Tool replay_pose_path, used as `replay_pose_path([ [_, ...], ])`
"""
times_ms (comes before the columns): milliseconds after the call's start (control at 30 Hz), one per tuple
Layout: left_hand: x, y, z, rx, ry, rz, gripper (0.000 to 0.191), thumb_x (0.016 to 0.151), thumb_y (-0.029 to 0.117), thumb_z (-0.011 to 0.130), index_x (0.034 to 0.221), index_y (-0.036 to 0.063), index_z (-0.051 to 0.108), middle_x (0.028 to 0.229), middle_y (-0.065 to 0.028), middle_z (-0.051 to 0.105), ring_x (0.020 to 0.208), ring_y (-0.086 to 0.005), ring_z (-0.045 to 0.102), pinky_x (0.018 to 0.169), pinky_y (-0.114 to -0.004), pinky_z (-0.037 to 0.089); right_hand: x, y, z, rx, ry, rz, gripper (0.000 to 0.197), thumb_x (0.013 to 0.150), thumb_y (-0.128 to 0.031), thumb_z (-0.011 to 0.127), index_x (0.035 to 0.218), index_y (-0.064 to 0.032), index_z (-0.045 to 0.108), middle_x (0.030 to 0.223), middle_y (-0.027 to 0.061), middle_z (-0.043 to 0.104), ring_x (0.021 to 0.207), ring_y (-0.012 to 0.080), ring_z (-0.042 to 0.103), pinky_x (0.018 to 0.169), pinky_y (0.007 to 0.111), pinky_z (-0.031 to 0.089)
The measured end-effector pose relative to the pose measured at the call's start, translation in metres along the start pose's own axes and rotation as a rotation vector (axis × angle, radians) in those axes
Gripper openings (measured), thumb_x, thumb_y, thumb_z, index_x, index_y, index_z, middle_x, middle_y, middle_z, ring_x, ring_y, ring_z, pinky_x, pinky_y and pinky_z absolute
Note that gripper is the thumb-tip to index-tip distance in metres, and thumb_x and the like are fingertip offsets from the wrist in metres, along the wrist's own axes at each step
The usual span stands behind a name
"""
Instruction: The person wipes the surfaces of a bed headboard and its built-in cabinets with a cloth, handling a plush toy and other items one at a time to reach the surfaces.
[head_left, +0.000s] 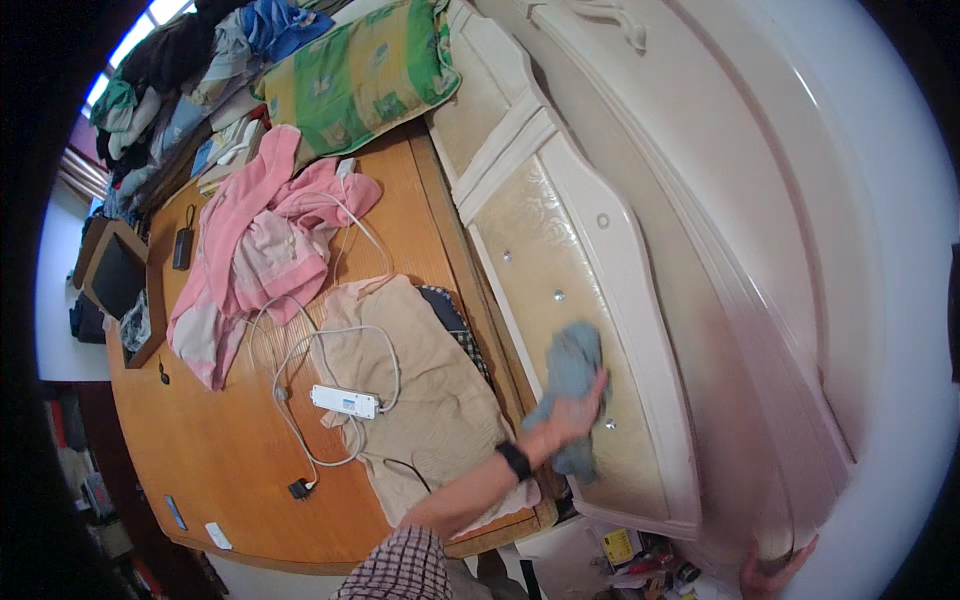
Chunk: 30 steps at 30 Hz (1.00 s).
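Observation:
My left hand (574, 420), below a dark wristband and a checked sleeve, presses a grey-blue cloth (574, 364) against a padded gold panel of the white headboard (652, 360). Hand and cloth are slightly blurred. Clear round buttons (559, 295) stud the padding around the cloth. At the bottom right, my right hand (776, 574) is wrapped around the lower end of a large glossy off-white panel (750, 420) behind the headboard. Only part of that hand shows.
The wood-coloured bed surface (225, 457) carries a beige cloth (420, 390), a white power strip (345, 402) with looping cord, and a pink garment (262, 247). A green patterned pillow (360, 79), piled clothes (172, 60) and an open cardboard box (154, 300) lie farther off.

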<state>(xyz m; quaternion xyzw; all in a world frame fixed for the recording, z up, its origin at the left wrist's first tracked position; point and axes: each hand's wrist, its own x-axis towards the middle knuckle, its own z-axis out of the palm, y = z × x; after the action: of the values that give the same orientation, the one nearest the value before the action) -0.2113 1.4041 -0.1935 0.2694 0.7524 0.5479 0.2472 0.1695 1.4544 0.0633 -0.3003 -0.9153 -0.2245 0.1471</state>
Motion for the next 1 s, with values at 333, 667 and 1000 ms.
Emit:
replay_pose_path([
  [333, 0.258, -0.068, -0.122, -0.367, 0.161, -0.51, 0.098, 0.088, 0.072, 0.03, 0.137, -0.0133, 0.034, 0.134, -0.0211, 0.048, 0.123, -0.0289, 0.046, 0.106, -0.035, 0.031, -0.019, 0.007, -0.004, -0.122, -0.015, -0.021, 0.092, 0.066, -0.034, 0.084, 0.125, 0.0187, 0.038, 0.119, 0.0403, 0.048, 0.106, 0.0544, 0.052, 0.089, 0.056, 0.047],
  [667, 0.161, -0.133, -0.082, -0.721, 0.17, -0.661, 0.08, 0.092, 0.061, 0.039, 0.139, -0.0044, 0.036, 0.136, -0.0123, 0.048, 0.123, -0.0261, 0.045, 0.105, -0.032, 0.031, -0.035, 0.01, -0.004, 0.237, -0.182, 0.326, 0.089, 0.079, -0.014, 0.071, 0.145, 0.0001, 0.013, 0.145, 0.0338, 0.019, 0.134, 0.0491, 0.025, 0.108, 0.056, 0.025],
  [1000, -0.154, -0.042, 0.058, -0.396, 0.0, -0.82, 0.076, 0.096, 0.053, 0.04, 0.139, -0.008, 0.03, 0.147, -0.0196, 0.031, 0.137, -0.0298, 0.028, 0.113, -0.034, 0.018, -0.018, 0.003, -0.006, 0.186, -0.098, 0.132, 0.094, 0.079, -0.021, 0.073, 0.147, -0.0058, 0.01, 0.147, 0.0331, 0.017, 0.133, 0.0512, 0.026, 0.105, 0.058, 0.028],
])
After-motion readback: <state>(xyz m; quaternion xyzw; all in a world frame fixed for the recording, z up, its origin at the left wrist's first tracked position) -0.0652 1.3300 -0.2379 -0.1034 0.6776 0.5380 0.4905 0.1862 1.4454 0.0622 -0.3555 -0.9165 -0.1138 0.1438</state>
